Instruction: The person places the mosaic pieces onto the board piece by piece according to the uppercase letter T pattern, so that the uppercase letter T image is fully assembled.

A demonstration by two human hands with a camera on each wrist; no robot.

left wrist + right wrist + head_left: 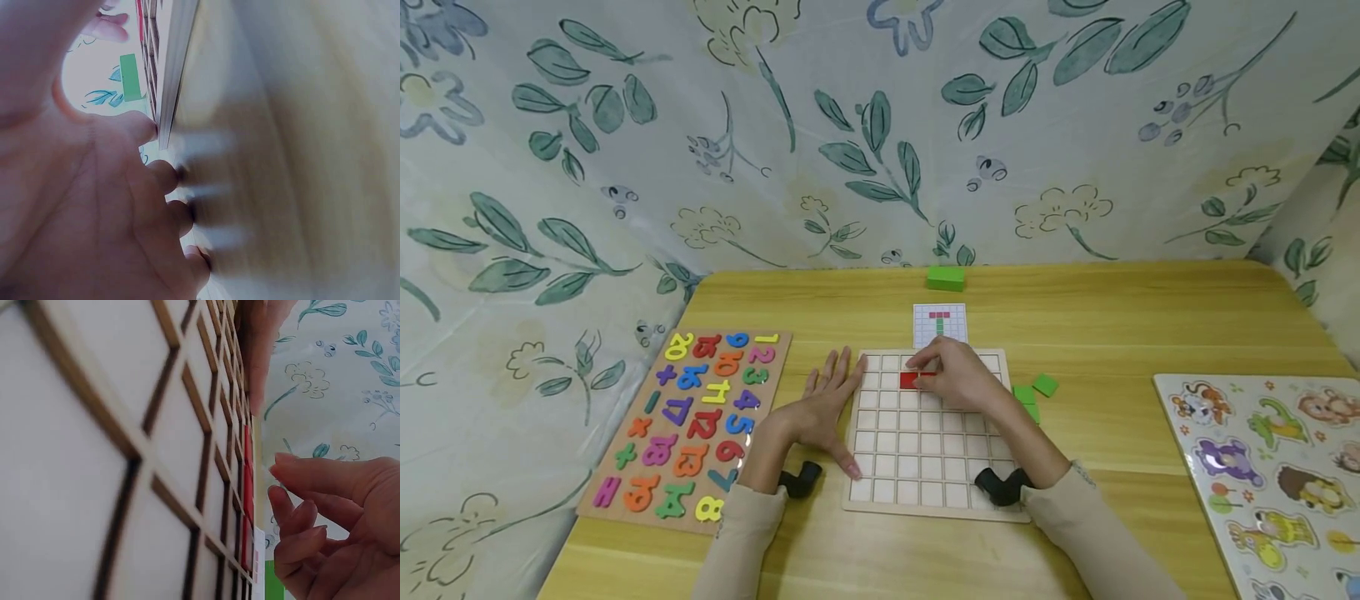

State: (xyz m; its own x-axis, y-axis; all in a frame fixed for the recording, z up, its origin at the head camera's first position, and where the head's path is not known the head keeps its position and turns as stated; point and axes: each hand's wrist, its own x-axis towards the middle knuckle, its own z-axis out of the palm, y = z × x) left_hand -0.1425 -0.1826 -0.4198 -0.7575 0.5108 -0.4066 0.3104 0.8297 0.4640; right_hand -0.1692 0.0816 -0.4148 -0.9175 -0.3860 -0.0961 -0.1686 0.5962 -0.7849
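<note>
A wooden grid board (pixel 910 467) lies on the table with red square tiles (pixel 909 381) in a row of cells near its far side. In the right wrist view, up to three red tiles (pixel 248 490) show in that row. My right hand (pixel 961 375) is over these tiles, its fingers loosely bent. In the right wrist view, its thumb and fingertips (pixel 286 459) stand slightly apart with nothing between them. My left hand (pixel 820 412) rests spread along the board's left edge, fingertips (pixel 164 175) on the table and thumb at the near left side.
A pattern card (pixel 940 333) with a red and green T lies behind the board, a green block (pixel 945 278) beyond it. Several green tiles (pixel 1045 384) lie right of the board. A number puzzle (pixel 775 367) is left, an animal puzzle (pixel 1210 500) right.
</note>
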